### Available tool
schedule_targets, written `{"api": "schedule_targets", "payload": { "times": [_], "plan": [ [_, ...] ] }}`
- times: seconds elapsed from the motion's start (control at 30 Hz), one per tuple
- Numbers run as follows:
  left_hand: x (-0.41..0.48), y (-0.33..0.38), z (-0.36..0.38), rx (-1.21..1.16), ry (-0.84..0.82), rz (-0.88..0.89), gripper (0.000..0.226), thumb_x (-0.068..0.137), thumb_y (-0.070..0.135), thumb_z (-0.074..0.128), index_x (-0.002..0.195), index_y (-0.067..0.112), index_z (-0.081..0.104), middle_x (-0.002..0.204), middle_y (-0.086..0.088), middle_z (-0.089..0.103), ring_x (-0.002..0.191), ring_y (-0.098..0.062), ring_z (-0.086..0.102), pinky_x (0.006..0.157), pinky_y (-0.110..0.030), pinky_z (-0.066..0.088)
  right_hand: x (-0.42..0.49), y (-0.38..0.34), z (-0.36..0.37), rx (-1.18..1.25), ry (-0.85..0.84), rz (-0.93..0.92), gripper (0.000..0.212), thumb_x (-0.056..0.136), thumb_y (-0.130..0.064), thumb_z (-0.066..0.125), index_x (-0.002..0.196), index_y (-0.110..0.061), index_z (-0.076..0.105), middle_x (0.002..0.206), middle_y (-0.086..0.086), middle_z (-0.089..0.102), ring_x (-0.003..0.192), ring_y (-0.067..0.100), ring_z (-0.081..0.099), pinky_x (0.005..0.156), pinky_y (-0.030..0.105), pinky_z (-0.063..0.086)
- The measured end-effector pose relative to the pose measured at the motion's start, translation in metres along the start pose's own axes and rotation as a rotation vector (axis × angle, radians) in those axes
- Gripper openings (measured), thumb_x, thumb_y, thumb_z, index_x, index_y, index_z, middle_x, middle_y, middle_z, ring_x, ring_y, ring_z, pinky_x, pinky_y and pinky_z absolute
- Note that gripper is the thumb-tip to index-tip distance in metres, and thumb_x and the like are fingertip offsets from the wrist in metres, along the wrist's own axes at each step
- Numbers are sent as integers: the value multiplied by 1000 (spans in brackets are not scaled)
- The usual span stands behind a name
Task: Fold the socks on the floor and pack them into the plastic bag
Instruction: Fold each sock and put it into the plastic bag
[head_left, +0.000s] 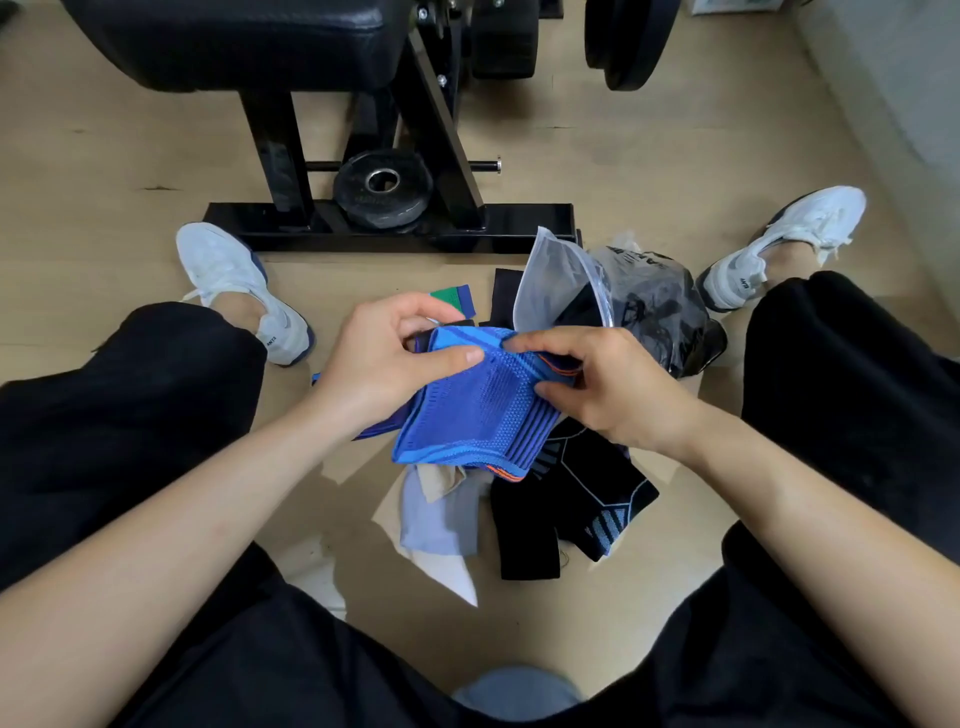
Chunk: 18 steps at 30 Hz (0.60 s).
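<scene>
I hold a blue knitted sock with orange trim above the floor, between my spread legs. My left hand pinches its upper left edge, thumb on top. My right hand grips its upper right edge, fingers curled over the cuff. Under it lie loose socks: a black patterned one, a pale grey and white one, and a green-and-blue one behind my left hand. A clear plastic bag stands open just behind the socks, with a second bag holding dark items beside it.
A black weight bench frame with a weight plate stands right behind the socks. My white shoes sit on the wooden floor at either side. My black-trousered legs flank the pile.
</scene>
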<state>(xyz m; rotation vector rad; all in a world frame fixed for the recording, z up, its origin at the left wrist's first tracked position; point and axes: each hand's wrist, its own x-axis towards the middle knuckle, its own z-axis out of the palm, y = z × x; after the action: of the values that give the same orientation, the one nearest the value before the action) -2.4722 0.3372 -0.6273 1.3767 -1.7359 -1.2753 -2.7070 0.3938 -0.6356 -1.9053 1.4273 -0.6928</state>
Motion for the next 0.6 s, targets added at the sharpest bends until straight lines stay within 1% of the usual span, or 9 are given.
{"api": "schedule_targets", "payload": {
  "times": [0.07, 0.1, 0.2, 0.27, 0.33, 0.37, 0.43, 0.5, 0.6],
  "plan": [
    [-3, 3, 0, -12, -66, 4, 37, 70, 13, 91, 98, 26, 71, 90, 11, 78, 79, -8, 66, 74, -23, 52, -1, 1, 1, 80, 18, 70, 46, 86, -5, 72, 129, -19, 65, 112, -8, 72, 92, 8, 69, 88, 26, 55],
    [-4, 4, 1, -2, -93, 16, 40, 70, 9, 90, 100, 24, 70, 90, 9, 77, 78, -5, 66, 72, -18, 51, -2, 1, 1, 156, 20, 105, 45, 87, -4, 71, 129, -17, 65, 108, -4, 73, 86, 9, 70, 85, 31, 57],
    [-7, 6, 5, -8, -117, 44, 45, 67, 5, 91, 103, 18, 68, 95, 7, 72, 77, 3, 64, 71, -11, 47, -1, -4, 5, 452, 40, 207, 41, 89, 2, 68, 129, -10, 63, 106, 4, 72, 79, 6, 69, 70, 30, 61],
    [-10, 5, 9, -48, -111, 57, 47, 63, 10, 95, 100, 19, 67, 97, 3, 72, 82, -2, 67, 72, -14, 50, -1, -7, 10, 621, 50, 257, 40, 90, 2, 68, 128, -9, 62, 113, 9, 71, 88, 14, 70, 71, 34, 62],
    [-13, 6, 14, -52, -108, 73, 48, 59, 20, 95, 97, 25, 66, 99, 2, 73, 85, -10, 70, 72, -22, 57, -2, -9, 14, 732, 46, 285, 38, 91, -2, 68, 128, -9, 62, 118, 14, 69, 98, 25, 70, 80, 42, 61],
    [-15, 6, 17, -61, -117, 85, 46, 59, 21, 93, 96, 26, 66, 98, 3, 73, 84, -11, 70, 72, -25, 59, -2, -11, 15, 780, 41, 296, 36, 92, -6, 68, 127, -9, 62, 119, 14, 69, 101, 29, 70, 84, 45, 60],
    [-17, 6, 20, -92, -154, 112, 41, 64, 19, 88, 99, 26, 70, 98, 5, 72, 86, -11, 70, 76, -28, 61, -3, -12, 14, 849, 29, 296, 36, 91, -16, 71, 125, -10, 63, 114, 11, 71, 100, 29, 70, 88, 46, 59],
    [-17, 5, 19, -96, -217, 157, 36, 73, 14, 82, 107, 24, 74, 108, 1, 70, 97, -19, 69, 84, -32, 61, -4, -13, 11, 864, 36, 280, 40, 86, -25, 74, 122, -11, 64, 107, 6, 71, 97, 23, 70, 87, 42, 59],
    [-17, 5, 16, -71, -303, 204, 37, 80, 9, 71, 111, 29, 73, 122, 3, 68, 109, -21, 67, 87, -28, 58, -4, -9, 11, 789, 101, 256, 39, 82, -18, 79, 117, -10, 64, 104, 4, 70, 93, 18, 68, 82, 36, 58]
  ]
}}
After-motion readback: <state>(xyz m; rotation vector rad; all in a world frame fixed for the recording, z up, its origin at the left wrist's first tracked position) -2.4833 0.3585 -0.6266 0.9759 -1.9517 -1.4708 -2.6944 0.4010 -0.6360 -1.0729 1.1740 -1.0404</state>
